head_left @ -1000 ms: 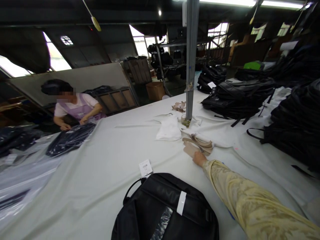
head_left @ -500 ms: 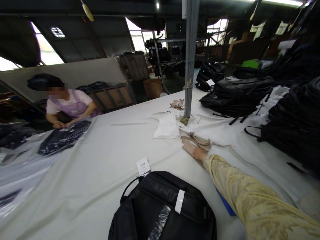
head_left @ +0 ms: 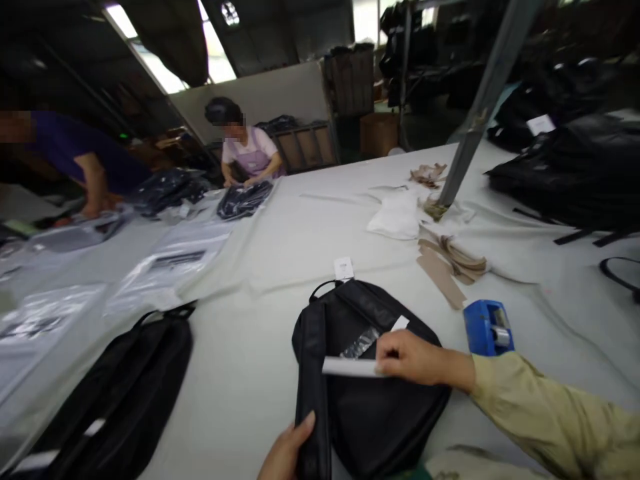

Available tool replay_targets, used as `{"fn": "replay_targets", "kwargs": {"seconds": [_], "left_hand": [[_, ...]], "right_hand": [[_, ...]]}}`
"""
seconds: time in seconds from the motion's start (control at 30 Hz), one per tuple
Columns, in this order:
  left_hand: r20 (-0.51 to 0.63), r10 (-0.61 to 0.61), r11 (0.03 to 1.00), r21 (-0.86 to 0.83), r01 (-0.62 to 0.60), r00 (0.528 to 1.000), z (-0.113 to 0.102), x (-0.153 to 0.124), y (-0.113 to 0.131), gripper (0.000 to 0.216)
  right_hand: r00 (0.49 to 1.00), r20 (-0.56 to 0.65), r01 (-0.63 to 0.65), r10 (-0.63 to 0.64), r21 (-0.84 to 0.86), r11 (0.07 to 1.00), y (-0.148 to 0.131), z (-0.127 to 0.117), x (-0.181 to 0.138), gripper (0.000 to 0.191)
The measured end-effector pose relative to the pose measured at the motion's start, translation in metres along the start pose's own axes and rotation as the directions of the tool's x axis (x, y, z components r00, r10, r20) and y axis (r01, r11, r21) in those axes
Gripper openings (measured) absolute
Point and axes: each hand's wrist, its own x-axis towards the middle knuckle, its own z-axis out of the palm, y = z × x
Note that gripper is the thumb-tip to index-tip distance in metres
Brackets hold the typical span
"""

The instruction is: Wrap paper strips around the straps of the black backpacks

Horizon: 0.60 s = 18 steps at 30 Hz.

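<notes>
A black backpack lies on the white-covered table in front of me, straps up, with a white tag at its top handle. My right hand pinches the end of a white strip held across the backpack; its other end meets the left shoulder strap. Lower on that strap my left hand has its thumb on top, the other fingers mostly hidden. A white band is on the other strap, and clear plastic lies between the two straps.
Right of the backpack are a blue tape dispenser and brown strips. Another black backpack lies at left. A metal post rises from the table. Two people work across the table; black bags are piled at right.
My right hand has come from the brown strips back over the backpack, with a white strip in it. My left hand has come into view on the strap. The view has swung left.
</notes>
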Motion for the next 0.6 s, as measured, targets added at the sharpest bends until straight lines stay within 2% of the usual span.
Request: {"fn": "replay_targets", "kwargs": {"seconds": [0.03,0.07,0.13,0.17,0.27,0.4,0.5,0.6], "left_hand": [[0.035,0.035,0.999,-0.028,-0.034,0.999,-0.003,0.004,-0.001,0.031],[0.071,0.045,0.998,-0.049,-0.041,0.996,-0.007,0.007,-0.003,0.029],[0.072,0.043,0.997,-0.071,-0.038,0.997,-0.013,0.013,-0.005,0.023],[0.059,0.034,0.997,-0.075,-0.03,0.998,-0.015,0.015,-0.006,0.021],[0.027,0.011,0.996,-0.087,-0.009,1.0,-0.021,0.02,-0.007,0.017],[0.044,0.012,0.996,-0.089,-0.008,0.999,-0.027,0.023,-0.006,0.018],[0.058,0.033,0.995,-0.093,-0.027,0.998,-0.029,0.023,-0.004,0.018],[0.066,0.033,0.996,-0.086,-0.027,0.997,-0.029,0.021,-0.001,0.017]], "right_hand": [[0.979,0.189,0.051,-0.076,0.133,0.99,-0.015,0.019,-0.017,0.022],[0.932,0.338,0.044,-0.134,0.261,0.964,-0.026,0.033,-0.033,0.026],[0.843,0.511,-0.068,-0.17,0.413,0.908,-0.037,0.05,-0.056,0.036],[0.818,0.555,-0.134,-0.15,0.437,0.889,-0.037,0.053,-0.063,0.04],[0.774,0.627,-0.262,-0.087,0.442,0.858,-0.032,0.051,-0.072,0.048],[0.721,0.692,-0.376,-0.033,0.43,0.821,-0.035,0.046,-0.076,0.053],[0.674,0.738,-0.402,0.038,0.322,0.857,-0.042,0.047,-0.078,0.044],[0.611,0.791,-0.404,0.035,0.274,0.873,-0.043,0.047,-0.077,0.039]]}}
